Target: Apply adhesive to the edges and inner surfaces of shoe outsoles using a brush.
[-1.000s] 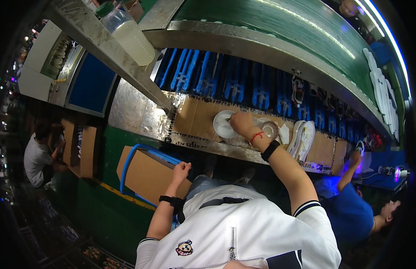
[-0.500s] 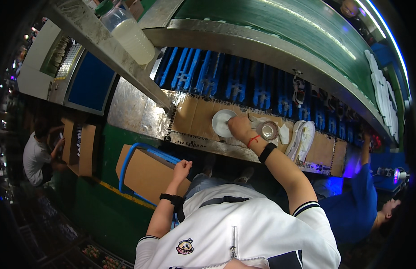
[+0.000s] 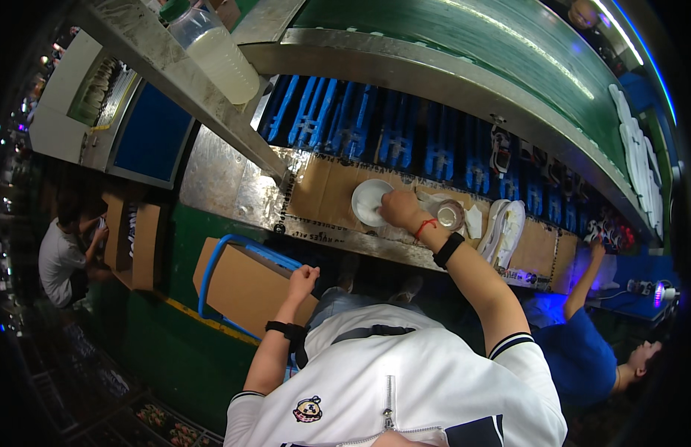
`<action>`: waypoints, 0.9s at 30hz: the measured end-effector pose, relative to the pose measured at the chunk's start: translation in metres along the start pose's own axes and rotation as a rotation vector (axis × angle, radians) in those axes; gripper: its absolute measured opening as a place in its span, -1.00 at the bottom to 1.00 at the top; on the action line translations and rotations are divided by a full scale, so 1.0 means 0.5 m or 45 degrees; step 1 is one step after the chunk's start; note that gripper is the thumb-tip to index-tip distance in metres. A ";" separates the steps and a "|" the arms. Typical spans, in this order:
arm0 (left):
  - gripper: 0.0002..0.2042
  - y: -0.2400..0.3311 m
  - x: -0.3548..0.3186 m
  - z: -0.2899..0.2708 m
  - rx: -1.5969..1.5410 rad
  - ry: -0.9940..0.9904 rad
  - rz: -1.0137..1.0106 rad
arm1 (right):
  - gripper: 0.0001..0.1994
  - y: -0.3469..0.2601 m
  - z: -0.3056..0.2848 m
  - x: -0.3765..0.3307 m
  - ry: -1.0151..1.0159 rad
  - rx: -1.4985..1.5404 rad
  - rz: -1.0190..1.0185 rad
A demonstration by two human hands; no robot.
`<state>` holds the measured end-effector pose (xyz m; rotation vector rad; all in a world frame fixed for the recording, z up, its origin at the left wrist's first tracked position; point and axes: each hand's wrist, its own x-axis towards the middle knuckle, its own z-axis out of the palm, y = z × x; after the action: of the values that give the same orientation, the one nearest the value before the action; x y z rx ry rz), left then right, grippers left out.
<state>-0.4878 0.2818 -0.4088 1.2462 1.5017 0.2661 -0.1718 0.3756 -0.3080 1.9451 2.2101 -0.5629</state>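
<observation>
A small white bowl with something white in it sits on a cardboard-covered ledge. My right hand is at the bowl's right side, its fingers closed and reaching over the rim. Whatever those fingers hold is hidden. Just right of that hand lies a round clear item like a tape roll or dish, with a crumpled white piece beside it. A pair of white shoe soles rests farther right. My left hand is held closed in front of my waist; I cannot make out anything in it.
Behind the ledge runs a row of blue racks below a green conveyor. A bottle of cloudy liquid stands upper left beside a metal post. A blue-framed cart with cardboard is at left. Co-workers flank me.
My right hand stays at the bowl with only a slight shift. The co-worker at the right has lowered an arm toward the ledge's end. My left hand has not moved.
</observation>
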 end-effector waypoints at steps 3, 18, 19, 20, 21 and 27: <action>-0.71 0.010 -0.001 0.003 -0.018 0.011 -0.029 | -0.74 0.018 0.022 0.021 0.216 -0.091 0.105; -0.71 -0.001 0.011 0.008 -0.003 -0.010 -0.039 | -0.83 0.003 0.010 0.014 0.232 -0.067 -0.110; -0.70 0.004 0.010 0.008 -0.022 -0.018 -0.038 | -0.83 0.008 0.016 0.013 0.232 -0.068 -0.109; -0.69 0.010 0.009 0.008 -0.041 -0.025 -0.036 | -0.83 0.015 0.028 0.013 0.243 -0.114 -0.094; -0.69 0.001 0.010 0.006 -0.042 -0.017 -0.038 | -0.83 0.008 0.025 0.014 0.255 -0.157 -0.089; -0.68 -0.005 0.007 0.005 -0.102 0.021 -0.031 | -0.82 -0.005 0.024 0.019 0.328 -0.031 0.048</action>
<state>-0.4865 0.2826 -0.4136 1.1642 1.5047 0.3184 -0.1772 0.3799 -0.3220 2.1482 2.3057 -0.2916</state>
